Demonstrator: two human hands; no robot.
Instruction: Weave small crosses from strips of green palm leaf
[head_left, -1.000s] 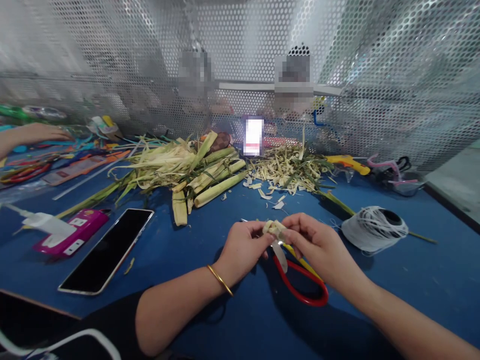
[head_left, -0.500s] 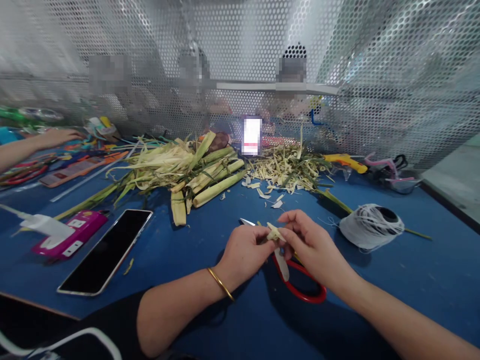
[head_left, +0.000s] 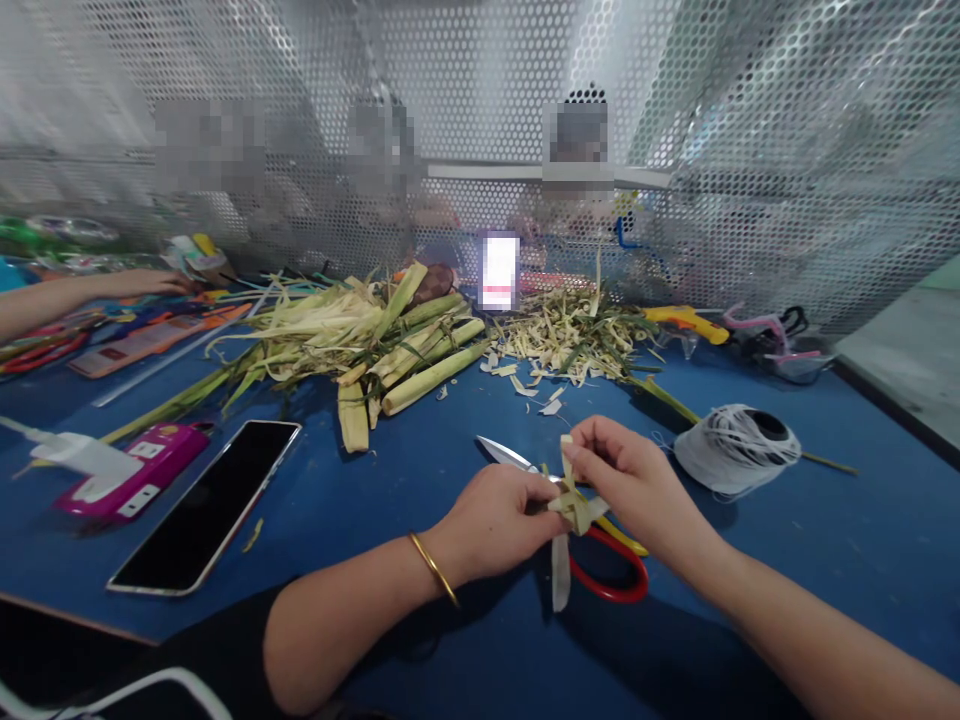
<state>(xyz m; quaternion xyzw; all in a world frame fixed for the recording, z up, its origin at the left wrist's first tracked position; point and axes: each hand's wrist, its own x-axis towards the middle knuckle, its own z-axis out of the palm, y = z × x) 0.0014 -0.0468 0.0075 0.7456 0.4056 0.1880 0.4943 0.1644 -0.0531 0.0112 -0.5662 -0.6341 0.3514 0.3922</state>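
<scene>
Between my hands is a small woven piece of pale leaf strips [head_left: 576,512], with strip ends sticking out on several sides. My left hand [head_left: 504,515], with a gold bangle at the wrist, pinches the piece from the left. The thumb and fingertips of my right hand [head_left: 616,462] are closed on an upright strip end of the same piece. One pale strip [head_left: 560,575] hangs below it. Beneath my hands lie scissors [head_left: 613,592] with red and yellow handles, partly covered, their blades pointing to the upper left.
A bundle of leaf stalks [head_left: 431,375] and a pile of shavings [head_left: 559,335] lie ahead. White string on a spool [head_left: 735,450] stands right, a yellow glue gun [head_left: 690,322] behind it. Left are a phone [head_left: 206,510] and a purple power strip [head_left: 139,470]. Another person's hand [head_left: 154,285] reaches in.
My right hand has shifted its pinch to a strip end and lifted it upright. The woven piece has come lower and right, with a strip hanging straighter. More of the scissor blades shows.
</scene>
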